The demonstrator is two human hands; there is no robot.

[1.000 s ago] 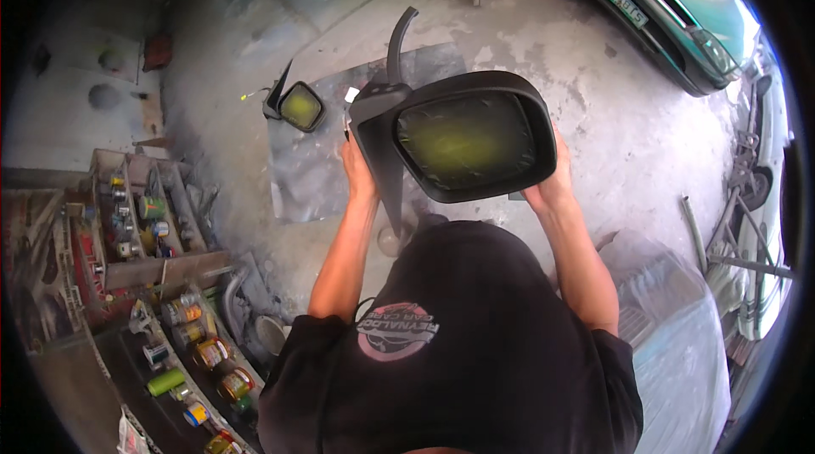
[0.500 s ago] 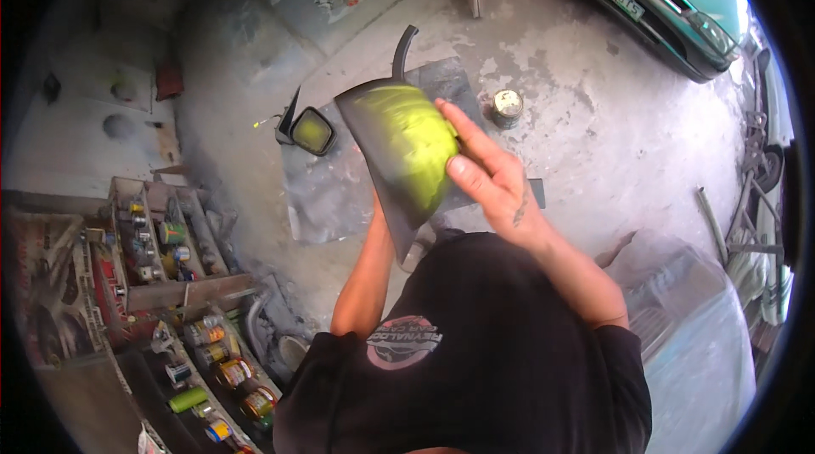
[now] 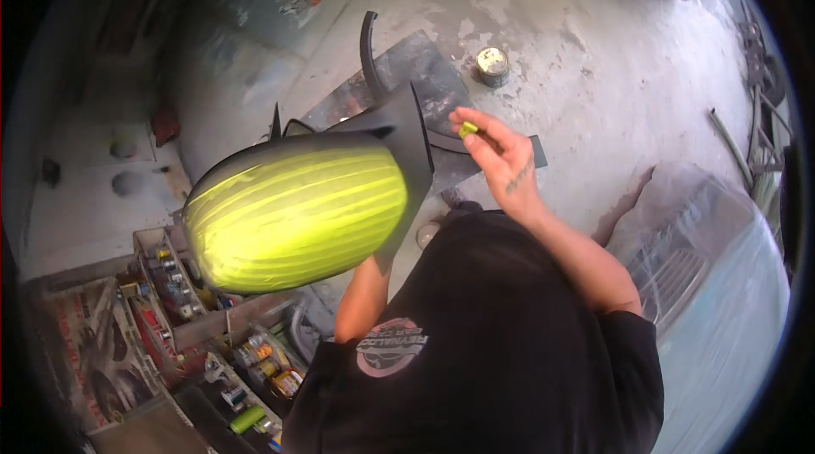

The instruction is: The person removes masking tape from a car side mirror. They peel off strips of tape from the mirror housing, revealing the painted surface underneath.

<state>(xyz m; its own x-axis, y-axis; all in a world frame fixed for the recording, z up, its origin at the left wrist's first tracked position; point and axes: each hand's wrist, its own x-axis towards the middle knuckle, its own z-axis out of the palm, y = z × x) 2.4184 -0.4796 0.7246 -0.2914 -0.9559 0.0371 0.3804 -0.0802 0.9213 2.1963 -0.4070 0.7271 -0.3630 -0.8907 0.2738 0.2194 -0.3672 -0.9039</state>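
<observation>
Car side mirror housing (image 3: 297, 216), held raised above the concrete floor. Its rounded shell was covered in yellow-green tape laid in overlapping strips, with the long axis roughly horizontal and the bulge facing the camera. The black mounting base projected up and right. A small yellow-green scrap (image 3: 468, 129) sat just right of the base.

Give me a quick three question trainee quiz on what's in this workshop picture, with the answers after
1. True or false: the yellow-green face of the side mirror housing shows stripes.
2. What does the right hand pinch: A) a small yellow-green scrap, B) a brush, C) a screwdriver?
3. Which round thing stands on the concrete floor beyond the hand?

Key: 1 true; 2 A; 3 a small tin can.
</observation>
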